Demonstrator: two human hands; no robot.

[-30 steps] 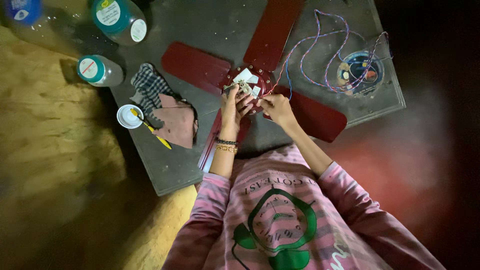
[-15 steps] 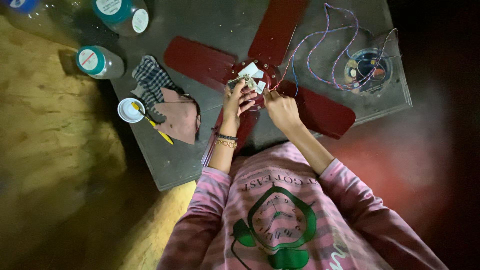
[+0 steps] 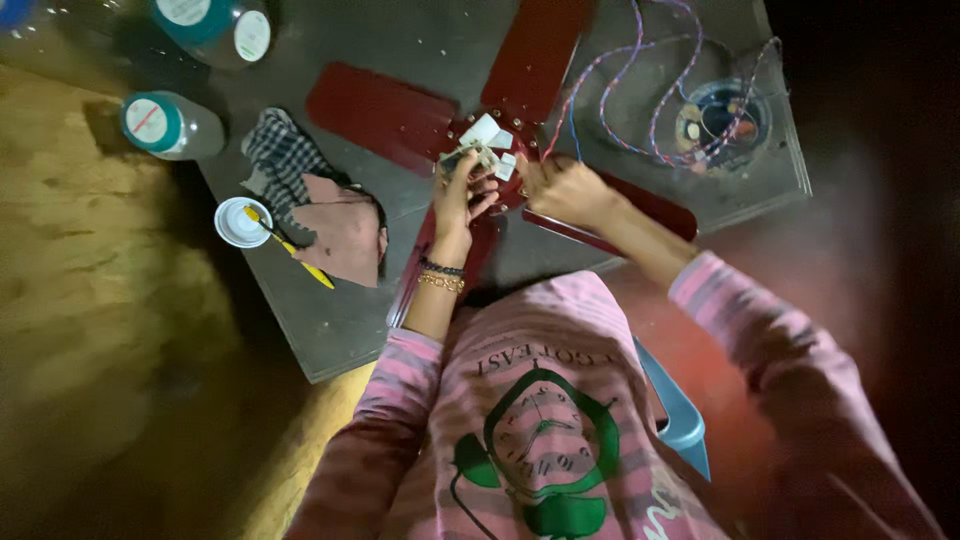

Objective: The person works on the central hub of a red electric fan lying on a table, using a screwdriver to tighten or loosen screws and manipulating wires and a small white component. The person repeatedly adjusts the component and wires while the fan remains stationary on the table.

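1. A small white part (image 3: 487,143) sits at the hub of a red fan (image 3: 400,110) lying on the grey table (image 3: 330,310).
2. The left hand (image 3: 462,195) pinches that part from below.
3. The right hand (image 3: 565,190) is closed just beside it, on wires (image 3: 640,110).
4. Off left: a checked cloth (image 3: 280,155), a white lid (image 3: 240,222), and jars (image 3: 170,125).
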